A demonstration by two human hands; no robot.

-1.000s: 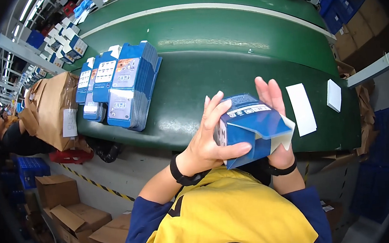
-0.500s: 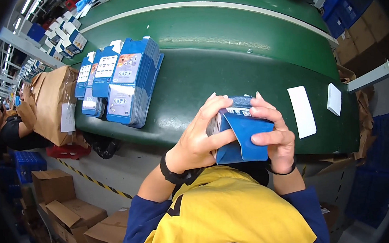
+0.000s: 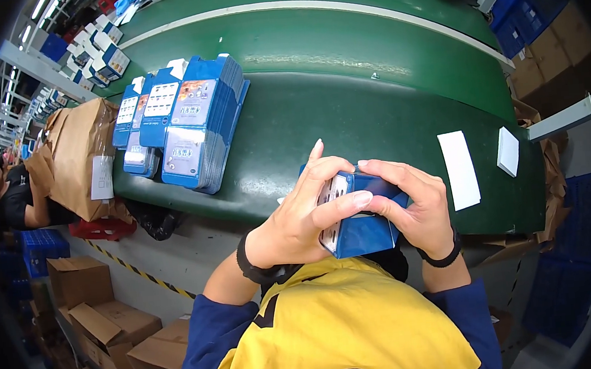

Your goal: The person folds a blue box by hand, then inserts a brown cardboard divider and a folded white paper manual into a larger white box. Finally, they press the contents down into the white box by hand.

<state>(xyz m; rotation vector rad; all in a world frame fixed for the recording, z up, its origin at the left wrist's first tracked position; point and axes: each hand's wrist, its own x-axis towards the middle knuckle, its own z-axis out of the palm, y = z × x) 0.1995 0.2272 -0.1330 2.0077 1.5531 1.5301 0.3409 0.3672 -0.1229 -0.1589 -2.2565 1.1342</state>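
A small blue cardboard box [image 3: 363,236] with a printed pale side is held between both hands, above the near edge of the green work surface [image 3: 317,112]. My left hand [image 3: 305,212] grips its left side, thumb across the top and fingers round the far side. From the right, my right hand [image 3: 417,205] grips the box, thumb and fingers on its top. The two thumb tips meet over the opening edge, where the flap seems pressed down; the fingers partly hide it. To the left lie stacks of flat blue printed cartons [image 3: 195,123].
White paper sheets [image 3: 459,170] and a small white stack [image 3: 508,151] lie at the right. A brown paper-wrapped carton [image 3: 82,157] stands at the left, a person [image 3: 19,194] beside it. Open cardboard boxes [image 3: 114,323] sit on the floor. Made-up boxes [image 3: 110,63] stand far left.
The box's raised blue flap has been folded down. My left thumb has come out from under it onto the top, and my right hand has shifted over the box.
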